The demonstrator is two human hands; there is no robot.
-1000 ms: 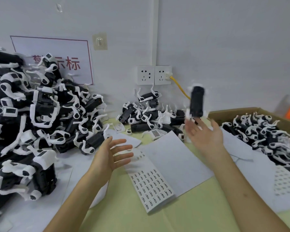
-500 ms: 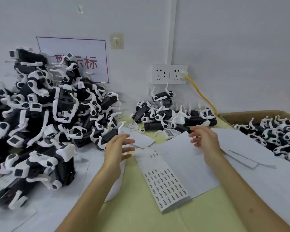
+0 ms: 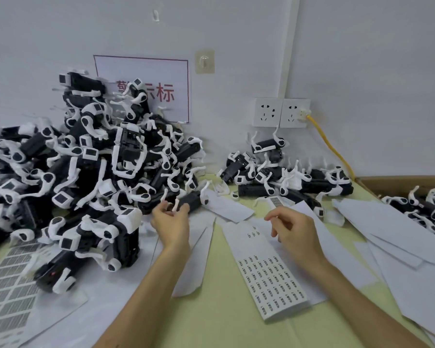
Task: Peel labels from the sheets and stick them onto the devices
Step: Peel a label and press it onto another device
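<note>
Black device (image 3: 190,199) touches left hand (image 3: 171,222), grasp unclear; right hand (image 3: 292,228) slack over far edge of label sheet (image 3: 269,275).

Your left hand (image 3: 171,219) is at the foot of the large pile of devices (image 3: 86,172), fingers curled around a white prong of one device (image 3: 190,200); whether they grip it is unclear. Your right hand (image 3: 294,227) hangs with loosely curled fingers over the label sheet (image 3: 269,275). Beyond it lies a smaller pile (image 3: 286,174), and to its right a cardboard box (image 3: 399,182).
</note>
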